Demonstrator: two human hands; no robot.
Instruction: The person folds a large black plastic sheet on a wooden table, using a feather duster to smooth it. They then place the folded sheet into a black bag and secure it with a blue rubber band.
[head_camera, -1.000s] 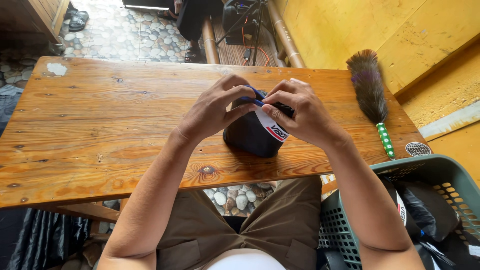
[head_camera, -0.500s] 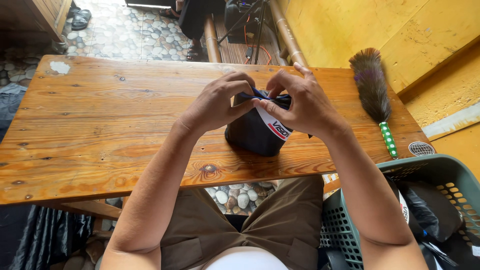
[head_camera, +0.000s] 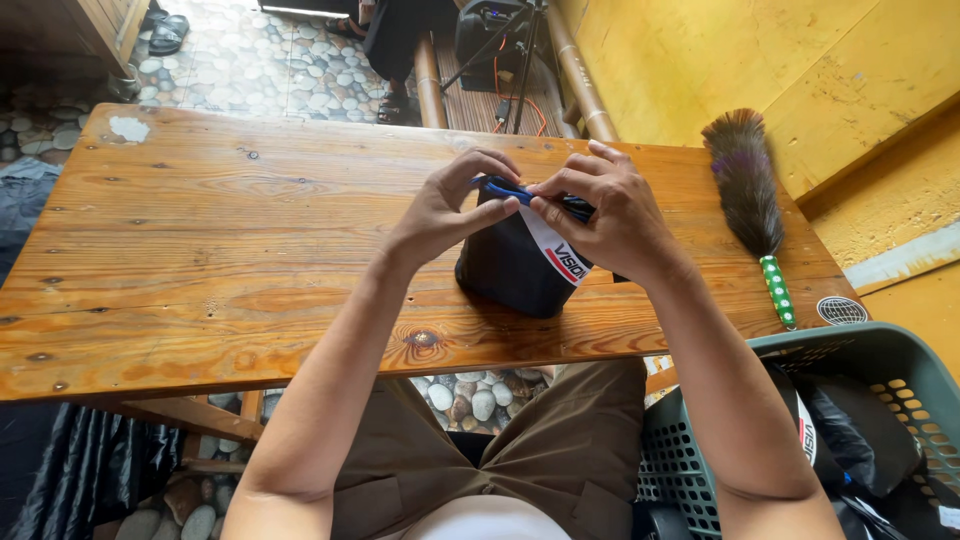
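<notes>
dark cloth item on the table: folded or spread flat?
Folded: the dark cloth item sits as a compact bundle, both hands pinching its top edge.

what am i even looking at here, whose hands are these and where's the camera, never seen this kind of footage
There is no machine here. A person wears one camera on the head, and it looks down at their own two bare hands, so you see forearms reaching away from you and their lap in brown trousers below. They sit at a wooden table. The left hand and right hand both pinch the top edge of a dark fabric item with a white label strip and blue trim; what it is exactly I cannot tell. A feather duster with a green dotted handle lies on the table to the right. A green plastic basket holding dark items stands by the right leg.
</notes>
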